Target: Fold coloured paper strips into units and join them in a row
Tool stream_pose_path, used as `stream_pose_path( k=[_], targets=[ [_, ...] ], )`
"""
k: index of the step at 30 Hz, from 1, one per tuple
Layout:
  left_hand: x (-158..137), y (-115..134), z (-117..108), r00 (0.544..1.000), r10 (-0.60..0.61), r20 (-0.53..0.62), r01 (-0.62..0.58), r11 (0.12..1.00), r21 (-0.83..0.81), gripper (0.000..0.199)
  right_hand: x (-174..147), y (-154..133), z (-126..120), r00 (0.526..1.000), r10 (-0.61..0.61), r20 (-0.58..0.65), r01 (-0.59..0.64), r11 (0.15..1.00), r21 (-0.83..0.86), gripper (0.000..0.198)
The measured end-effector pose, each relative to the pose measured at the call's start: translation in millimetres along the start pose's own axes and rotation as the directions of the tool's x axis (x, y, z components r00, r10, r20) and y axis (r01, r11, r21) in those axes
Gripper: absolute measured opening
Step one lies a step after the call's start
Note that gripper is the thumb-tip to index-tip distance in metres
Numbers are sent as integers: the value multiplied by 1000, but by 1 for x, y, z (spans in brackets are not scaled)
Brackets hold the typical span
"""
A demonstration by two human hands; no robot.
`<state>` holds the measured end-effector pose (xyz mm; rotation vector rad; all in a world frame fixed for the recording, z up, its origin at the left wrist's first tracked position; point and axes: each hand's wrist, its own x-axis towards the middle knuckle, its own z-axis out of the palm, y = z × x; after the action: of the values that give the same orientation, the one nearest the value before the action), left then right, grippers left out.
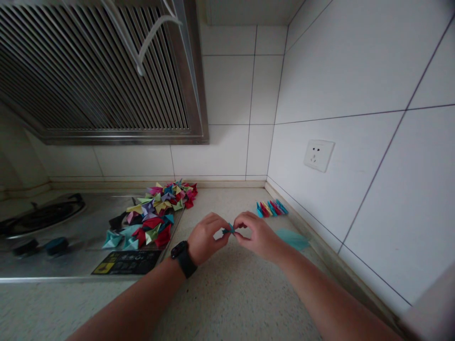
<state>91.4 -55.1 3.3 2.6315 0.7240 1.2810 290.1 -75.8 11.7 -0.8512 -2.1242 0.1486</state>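
Note:
A small teal folded-paper piece [231,229] is pinched between my two hands above the countertop. My left hand [208,237], with a dark watch on the wrist, grips one side with thumb and fingertips. From the other side, my right hand [259,237] grips it the same way. The fingers partly cover the piece, so its full shape is hidden. Beyond my right hand stands a short row of blue, red and yellow folded-paper pieces [272,208]. A flat pale teal sheet [293,239] lies beside my right wrist, partly behind it.
A heap of colourful folded-paper pieces [152,213] spreads over the gas stove [95,203] and onto the counter [227,293]. A range hood [106,71] hangs above the stove. White tiled walls meet at the right, with a power socket [319,155].

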Motion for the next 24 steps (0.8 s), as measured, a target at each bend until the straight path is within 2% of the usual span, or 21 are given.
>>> stream_pose_path(
  k=[8,17,21,24],
  targets=[
    [0,4,-2,1000,-17,5,17,999,-34,10,0,0,-1,1000,-9,29,9,1000,-10,16],
    [-3,3,2,990,-134,49,139,984,-110,13,0,-4,-3,996,-15,92,14,1000,13,18],
    [-2,1,4,968,-247,36,249,949,-195,5,-1,3,-1,995,55,84,-60,996,59,18],
    [-1,-2,4,959,-284,27,280,921,-270,6,-2,11,0,992,105,71,-109,993,53,15]
  ],
)
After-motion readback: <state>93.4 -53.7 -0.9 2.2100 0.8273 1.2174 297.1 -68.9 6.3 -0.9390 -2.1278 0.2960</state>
